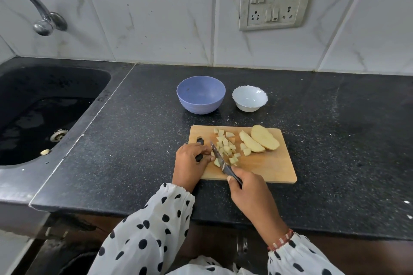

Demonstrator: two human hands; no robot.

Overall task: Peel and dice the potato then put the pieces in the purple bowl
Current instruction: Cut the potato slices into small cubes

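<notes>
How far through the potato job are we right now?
Done: the potato looks peeled, and diced pieces lie on the cutting board. In hand: right hand holds the knife, left hand steadies the piece being cut. Left: two large slices uncut; the purple bowl holds nothing yet.

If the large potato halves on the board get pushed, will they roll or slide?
The two potato halves seem to lie cut face down on the cutting board, so rolling looks unlikely. Peeled flesh is probably damp, so they may slide. They look firm, not floppy.
</notes>
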